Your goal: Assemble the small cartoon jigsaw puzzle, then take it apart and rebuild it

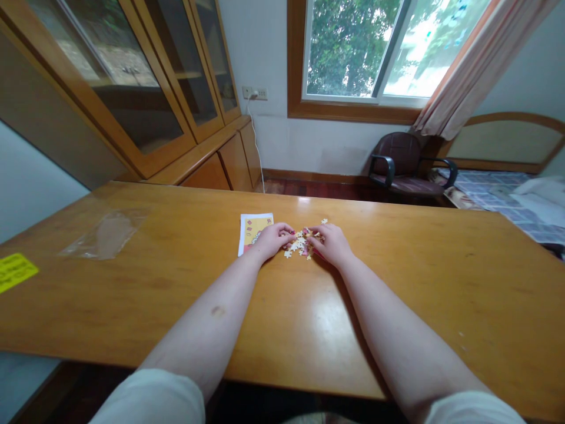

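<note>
A small heap of loose jigsaw puzzle pieces, mostly pale with some red and yellow ones, lies on the wooden table. My left hand is at the heap's left side, fingers curled, with a small reddish puzzle piece at the fingertips. From the right, my right hand reaches over the heap; its thumb and forefinger are apart and touch the pieces. Partly behind my left hand lies a printed picture sheet in yellow and red with a white border. One single piece sits just beyond my right hand.
A clear plastic bag lies flat on the table's left part, with a yellow label at the left edge. Beyond the table stand a glass-door cabinet, a brown armchair and a bed.
</note>
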{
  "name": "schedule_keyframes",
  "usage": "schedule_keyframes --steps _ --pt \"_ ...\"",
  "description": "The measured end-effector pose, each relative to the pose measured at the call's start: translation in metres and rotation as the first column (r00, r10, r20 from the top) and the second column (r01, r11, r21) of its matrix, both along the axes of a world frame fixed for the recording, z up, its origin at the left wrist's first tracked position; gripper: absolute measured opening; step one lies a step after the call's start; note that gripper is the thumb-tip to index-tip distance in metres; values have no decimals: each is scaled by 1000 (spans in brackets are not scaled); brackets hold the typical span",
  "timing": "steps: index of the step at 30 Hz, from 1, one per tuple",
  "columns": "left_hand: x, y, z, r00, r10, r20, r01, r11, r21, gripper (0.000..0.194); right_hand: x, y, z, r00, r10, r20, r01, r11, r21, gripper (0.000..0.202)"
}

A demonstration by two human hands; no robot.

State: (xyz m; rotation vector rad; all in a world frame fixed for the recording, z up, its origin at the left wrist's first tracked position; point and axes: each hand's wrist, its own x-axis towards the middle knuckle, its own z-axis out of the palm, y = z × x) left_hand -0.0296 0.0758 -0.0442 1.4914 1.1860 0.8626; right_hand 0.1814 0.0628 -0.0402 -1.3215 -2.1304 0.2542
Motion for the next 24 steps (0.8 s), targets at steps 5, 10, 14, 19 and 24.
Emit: schedule_keyframes --steps 5,10,14,19,24 --pt "0 1 -4 991 -76 -111 93 983 158 20 -12 -6 1 997 70 -23 -71 996 -46 24" --pt "5 -3 -5 986 -147 82 148 989 1 31 -17 -6 -1 984 6 -179 -37 985 -169 18" --pt "7 -6 1 986 -133 102 130 991 39 34 -17 -5 -2 957 35 -289 -90 980 -178 28" --pt "8 -7 8 997 -40 -70 53 980 191 29 -18 -6 0 969 49 -240 -91 982 -167 23" --pt "4 -9 13 969 -26 -245 83 971 225 26 -10 0 -2 985 -44 -166 24 992 -120 13"
